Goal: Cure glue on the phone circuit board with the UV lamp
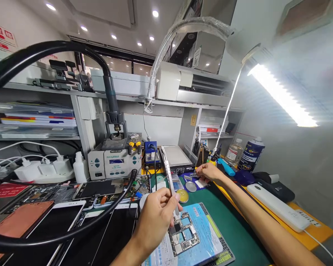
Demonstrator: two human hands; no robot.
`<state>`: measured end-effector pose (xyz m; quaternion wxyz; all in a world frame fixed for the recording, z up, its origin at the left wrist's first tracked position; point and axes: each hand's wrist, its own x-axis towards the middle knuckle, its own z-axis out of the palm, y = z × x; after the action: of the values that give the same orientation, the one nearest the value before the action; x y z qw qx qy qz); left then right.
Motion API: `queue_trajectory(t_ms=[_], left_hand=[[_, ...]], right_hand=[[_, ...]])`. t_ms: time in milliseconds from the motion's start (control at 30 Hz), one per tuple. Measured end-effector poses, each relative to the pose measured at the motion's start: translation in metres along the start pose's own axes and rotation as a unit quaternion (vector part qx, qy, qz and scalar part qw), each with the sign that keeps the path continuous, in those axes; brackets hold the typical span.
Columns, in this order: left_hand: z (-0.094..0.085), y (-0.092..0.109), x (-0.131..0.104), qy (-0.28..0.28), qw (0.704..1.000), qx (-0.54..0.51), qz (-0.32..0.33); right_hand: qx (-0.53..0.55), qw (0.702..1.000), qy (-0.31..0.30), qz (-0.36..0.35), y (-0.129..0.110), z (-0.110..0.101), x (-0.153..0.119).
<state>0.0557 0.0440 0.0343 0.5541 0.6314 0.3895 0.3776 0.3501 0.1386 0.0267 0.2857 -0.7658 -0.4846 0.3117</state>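
bare forearms, left grip (pixel 155 216), right grip (pixel 209 172)

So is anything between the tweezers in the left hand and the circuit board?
Nothing visible. The left hand holds the tweezers with their tip right over the circuit board on the blue mat. The right hand is off at the back.

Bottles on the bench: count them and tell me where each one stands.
3. A small white bottle stands left of the rework station. A clear bottle and a dark blue one stand side by side at the right rear, beyond the right hand. Clutter may hide others.
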Motion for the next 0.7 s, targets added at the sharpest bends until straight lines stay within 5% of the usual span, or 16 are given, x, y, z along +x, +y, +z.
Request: queue_trajectory(t_ms=[367, 567, 700], left_hand=[[0.002, 0.000, -0.006, -0.006, 1.000, -0.005, -0.007], [0.005, 0.001, -0.006, -0.016, 0.999, -0.027, -0.015], [0.007, -0.005, -0.005, -0.025, 0.999, -0.036, -0.024]], right_hand=[[-0.063, 0.994, 0.058, -0.069, -0.003, -0.010, -0.008], [-0.035, 0.955, 0.092, -0.281, -0.012, -0.010, -0.054], [-0.009, 0.860, 0.155, -0.486, -0.014, 0.021, -0.093]])
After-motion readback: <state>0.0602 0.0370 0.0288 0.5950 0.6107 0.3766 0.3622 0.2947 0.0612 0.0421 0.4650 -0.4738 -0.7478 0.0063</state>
